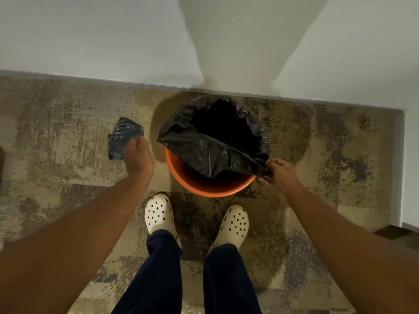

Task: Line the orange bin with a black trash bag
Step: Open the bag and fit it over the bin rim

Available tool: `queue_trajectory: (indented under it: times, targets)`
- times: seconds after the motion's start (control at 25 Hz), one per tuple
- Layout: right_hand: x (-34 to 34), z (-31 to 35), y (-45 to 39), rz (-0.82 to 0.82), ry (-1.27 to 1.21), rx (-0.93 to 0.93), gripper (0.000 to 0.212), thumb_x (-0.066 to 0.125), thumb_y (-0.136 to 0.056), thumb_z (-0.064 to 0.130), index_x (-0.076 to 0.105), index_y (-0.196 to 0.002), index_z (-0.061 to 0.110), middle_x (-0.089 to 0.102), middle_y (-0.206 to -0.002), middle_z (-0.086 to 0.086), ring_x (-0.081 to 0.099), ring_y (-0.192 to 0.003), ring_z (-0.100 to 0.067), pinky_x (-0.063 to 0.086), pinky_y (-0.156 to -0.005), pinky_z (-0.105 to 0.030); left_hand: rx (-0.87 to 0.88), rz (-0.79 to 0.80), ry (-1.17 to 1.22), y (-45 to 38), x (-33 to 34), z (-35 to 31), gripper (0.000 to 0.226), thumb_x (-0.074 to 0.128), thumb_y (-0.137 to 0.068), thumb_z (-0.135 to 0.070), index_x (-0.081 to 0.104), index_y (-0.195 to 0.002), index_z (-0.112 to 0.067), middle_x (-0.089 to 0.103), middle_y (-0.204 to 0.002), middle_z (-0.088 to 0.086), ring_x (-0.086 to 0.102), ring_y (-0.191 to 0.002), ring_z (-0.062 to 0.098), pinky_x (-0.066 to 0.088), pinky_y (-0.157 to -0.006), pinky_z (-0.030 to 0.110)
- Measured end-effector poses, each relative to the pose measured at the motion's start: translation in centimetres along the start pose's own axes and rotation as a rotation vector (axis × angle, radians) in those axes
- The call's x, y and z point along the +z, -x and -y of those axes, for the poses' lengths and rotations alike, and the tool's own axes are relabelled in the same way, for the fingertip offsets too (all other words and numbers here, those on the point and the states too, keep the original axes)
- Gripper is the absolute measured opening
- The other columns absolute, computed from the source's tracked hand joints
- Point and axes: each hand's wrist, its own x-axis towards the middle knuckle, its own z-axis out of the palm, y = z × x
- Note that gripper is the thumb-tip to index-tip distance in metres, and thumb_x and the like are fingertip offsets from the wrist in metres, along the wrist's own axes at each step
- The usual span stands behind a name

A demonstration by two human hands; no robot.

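Presently: black trash bag [210, 152], thin, limp, slippery; my right hand [282, 175] pinches its hem at the orange bin [204, 186] rim; left hand [138, 157] clutches spare folded bag [123, 137].

The floor is covered by a carpet [68, 137] with a mottled pattern of tan, grey and purple-grey patches, and it meets a pale wall [90, 37] along a narrow light baseboard [68, 77] that runs across the upper part of the view and turns toward the camera at the right edge. Two cream perforated clogs [158, 213] [233, 224] stand side by side on the carpet at lower centre, toes toward the wall, with dark navy trouser legs [165, 273] rising from them. A dark shape [1, 164] at the far left edge is cut off by the frame and cannot be identified.
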Motion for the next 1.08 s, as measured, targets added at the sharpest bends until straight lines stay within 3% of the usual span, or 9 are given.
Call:
queue_trajectory:
  times: [0.08, 0.12, 0.24, 0.36, 0.48, 0.64, 0.8, 0.92, 1.08]
  targets:
    - [0.2, 0.2, 0.2, 0.03, -0.04, -0.013, 0.022, 0.057, -0.103, 0.001, 0.067, -0.089, 0.014, 0.072, -0.109, -0.014, 0.073, -0.096, -0.028, 0.064, -0.08, -0.04, 0.109, 0.075, -0.143, -0.3, 1.1, -2.0, 0.052, 0.059, -0.097, -0.063, 0.067, -0.118, -0.017, 0.064, -0.112, 0.004, 0.065, -0.094, 0.023, 0.059, -0.081, 0.046]
    - [0.4, 0.2, 0.2, 0.038, -0.043, -0.029, 0.02, 0.059, -0.101, -0.002, 0.067, -0.091, 0.013, 0.072, -0.111, -0.015, 0.073, -0.098, -0.029, 0.063, -0.085, -0.041, 0.029, 0.145, -0.188, -0.8, 1.8, -3.0, 0.058, 0.069, -0.093, -0.062, 0.064, -0.129, -0.016, 0.065, -0.121, 0.002, 0.068, -0.101, 0.024, 0.06, -0.085, 0.044]
    - [0.7, 0.1, 0.8, -0.004, -0.019, -0.076, 0.022, 0.065, -0.095, -0.012, 0.068, -0.094, 0.011, 0.07, -0.112, -0.017, 0.071, -0.103, -0.031, 0.058, -0.101, -0.047, -0.385, 0.289, 0.023, -1.5, 2.9, -4.1, 0.033, 0.074, -0.099, -0.012, 0.062, -0.129, -0.007, 0.069, -0.131, 0.016, 0.07, -0.097, 0.026, 0.059, -0.077, 0.034]
    - [1.0, -0.5, 1.5, -0.084, 0.038, -0.086, 0.025, 0.07, -0.092, -0.011, 0.07, -0.097, 0.013, 0.072, -0.111, -0.013, 0.069, -0.103, -0.028, 0.059, -0.102, -0.045, -0.525, 0.362, 0.147, -1.7, 1.4, -3.4, 0.035, 0.059, -0.105, 0.003, 0.062, -0.139, -0.003, 0.066, -0.113, 0.01, 0.063, -0.085, 0.017, 0.055, -0.068, 0.03]
    - [0.6, -1.2, 2.0, -0.133, 0.031, -0.087, 0.024, 0.076, -0.089, -0.006, 0.069, -0.102, 0.012, 0.074, -0.107, -0.01, 0.074, -0.095, -0.021, 0.063, -0.084, -0.03, -0.619, 0.415, 0.297, -1.7, -0.9, -1.3, 0.031, 0.048, -0.106, 0.009, 0.068, -0.123, -0.008, 0.067, -0.116, 0.014, 0.067, -0.093, 0.02, 0.061, -0.092, 0.034]
    - [-0.2, -2.3, 2.2, -0.136, 0.056, -0.02, 0.023, 0.076, -0.092, -0.001, 0.067, -0.112, 0.005, 0.073, -0.104, -0.013, 0.071, -0.078, -0.016, 0.059, -0.059, -0.018, -0.712, 0.363, 0.227, -0.3, -2.5, 2.5, 0.013, 0.056, -0.103, 0.007, 0.063, -0.096, -0.002, 0.066, -0.104, 0.019, 0.069, -0.087, 0.026, 0.065, -0.062, 0.029]
    - [-0.5, -2.6, 2.4, 0.011, -0.253, 0.266, 0.023, 0.059, -0.104, 0.004, 0.062, -0.126, 0.001, 0.066, -0.112, -0.016, 0.064, -0.091, -0.021, 0.058, -0.076, -0.03, -0.795, 0.374, 0.304, 1.5, -1.6, 4.7, 0.012, 0.05, -0.102, 0.009, 0.059, -0.096, 0.003, 0.065, -0.1, 0.021, 0.068, -0.087, 0.029, 0.07, -0.074, 0.043]
    - [-0.2, -2.4, 2.9, -0.011, -0.474, 0.359, 0.016, 0.051, -0.108, 0.01, 0.061, -0.12, 0.007, 0.065, -0.108, -0.014, 0.06, -0.089, -0.021, 0.053, -0.075, -0.033, -0.89, 0.354, 0.576, 3.2, -0.6, 5.1, 0.02, 0.04, -0.106, 0.007, 0.058, -0.101, 0.003, 0.064, -0.105, 0.021, 0.067, -0.094, 0.032, 0.056, -0.093, 0.046]
    - [1.1, -2.9, 3.7, 0.004, -0.543, 0.359, 0.026, 0.052, -0.109, 0.025, 0.063, -0.127, 0.009, 0.071, -0.111, -0.01, 0.065, -0.105, -0.024, 0.053, -0.084, -0.039, -0.845, 0.303, 0.791, 5.1, 0.2, 6.2, 0.026, 0.039, -0.111, -0.003, 0.063, -0.104, -0.005, 0.069, -0.103, 0.013, 0.067, -0.095, 0.025, 0.061, -0.075, 0.036]
